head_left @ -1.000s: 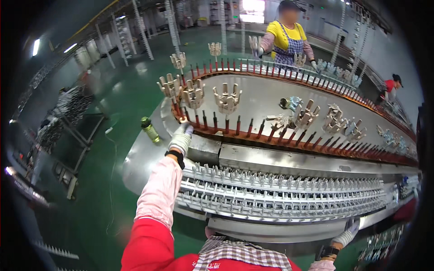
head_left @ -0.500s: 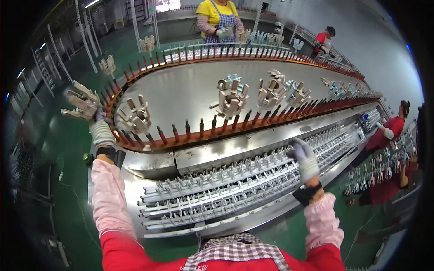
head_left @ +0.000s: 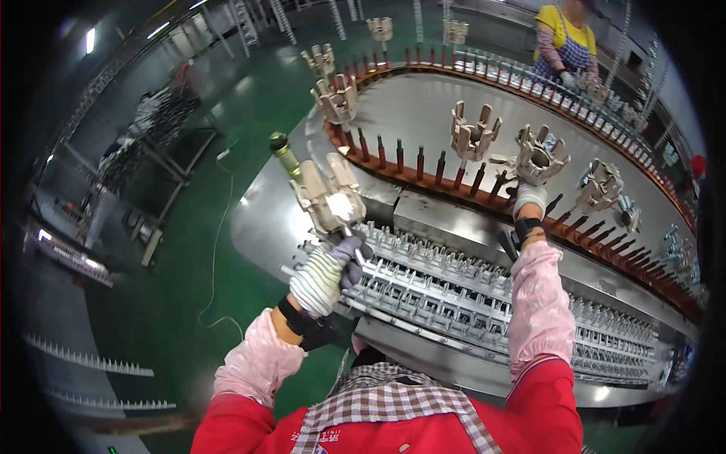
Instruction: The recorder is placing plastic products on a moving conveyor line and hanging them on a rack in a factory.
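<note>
My left hand (head_left: 321, 276), in a striped glove with dark fingers, is closed round the stem of a beige pronged holder (head_left: 333, 203), prongs pointing up and away. This holder is above the near left part of the metal table. On the right, my other gloved hand, my right hand (head_left: 528, 200), is at the base of another pronged holder (head_left: 541, 159) on the looped conveyor (head_left: 423, 181). Its fingers seem wrapped round that base, partly hidden by the holder. Below both hands lie rows of silver metal racks (head_left: 454, 291) with small upright clips.
A green bottle (head_left: 284, 153) stands at the left of the metal table (head_left: 261, 216). Dark-tipped red pegs (head_left: 420, 163) line the conveyor, some carrying more holders (head_left: 473, 132). Across it works a person in yellow (head_left: 567, 45). A cable (head_left: 215, 257) lies on the green floor.
My view has turned left. My left hand has brought its holder from the conveyor's left end nearer to me. My right hand has gone from above the racks to a holder on the conveyor.
</note>
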{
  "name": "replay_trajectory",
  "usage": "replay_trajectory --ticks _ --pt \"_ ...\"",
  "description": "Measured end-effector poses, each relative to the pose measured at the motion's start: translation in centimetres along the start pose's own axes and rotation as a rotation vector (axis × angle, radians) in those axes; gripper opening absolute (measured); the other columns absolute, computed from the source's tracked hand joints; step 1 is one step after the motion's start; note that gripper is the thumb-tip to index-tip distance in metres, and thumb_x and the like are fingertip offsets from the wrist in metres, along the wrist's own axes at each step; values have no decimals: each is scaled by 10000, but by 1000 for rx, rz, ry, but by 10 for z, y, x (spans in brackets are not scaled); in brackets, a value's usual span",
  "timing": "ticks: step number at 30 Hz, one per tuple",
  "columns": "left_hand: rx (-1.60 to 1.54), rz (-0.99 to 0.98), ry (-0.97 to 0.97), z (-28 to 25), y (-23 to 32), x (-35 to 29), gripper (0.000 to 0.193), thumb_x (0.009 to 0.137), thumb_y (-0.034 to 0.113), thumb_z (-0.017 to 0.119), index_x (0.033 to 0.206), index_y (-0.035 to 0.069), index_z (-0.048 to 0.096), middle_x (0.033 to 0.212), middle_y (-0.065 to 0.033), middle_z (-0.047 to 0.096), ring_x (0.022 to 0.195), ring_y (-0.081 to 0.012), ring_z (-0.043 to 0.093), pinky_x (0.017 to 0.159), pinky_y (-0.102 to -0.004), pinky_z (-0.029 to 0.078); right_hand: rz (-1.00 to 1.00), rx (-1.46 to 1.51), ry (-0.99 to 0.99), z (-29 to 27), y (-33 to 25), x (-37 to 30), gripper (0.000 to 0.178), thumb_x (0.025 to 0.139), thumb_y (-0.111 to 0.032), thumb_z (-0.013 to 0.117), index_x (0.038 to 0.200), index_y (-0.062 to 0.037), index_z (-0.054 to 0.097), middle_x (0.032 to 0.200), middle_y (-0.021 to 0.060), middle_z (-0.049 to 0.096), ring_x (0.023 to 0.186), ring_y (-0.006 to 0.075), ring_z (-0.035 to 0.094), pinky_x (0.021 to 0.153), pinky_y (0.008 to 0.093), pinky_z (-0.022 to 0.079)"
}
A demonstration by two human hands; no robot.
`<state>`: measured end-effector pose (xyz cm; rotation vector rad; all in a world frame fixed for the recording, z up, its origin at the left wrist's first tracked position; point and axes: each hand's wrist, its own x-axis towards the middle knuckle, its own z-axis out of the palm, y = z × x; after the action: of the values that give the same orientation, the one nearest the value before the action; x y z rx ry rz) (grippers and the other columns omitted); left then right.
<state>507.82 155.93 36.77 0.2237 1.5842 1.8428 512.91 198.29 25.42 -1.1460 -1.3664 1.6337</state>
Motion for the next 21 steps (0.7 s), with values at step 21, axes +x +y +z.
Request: replay_trajectory --ticks 21 --pt "186 418 453 -113 3 -48 203 754 266 617 762 67 581 524 8 504 429 -62 430 408 -172 325 -338 394 -266 -29 -64 -305 447 829 -359 507 1124 -26 460 913 96 587 561 77 519 498 205 422"
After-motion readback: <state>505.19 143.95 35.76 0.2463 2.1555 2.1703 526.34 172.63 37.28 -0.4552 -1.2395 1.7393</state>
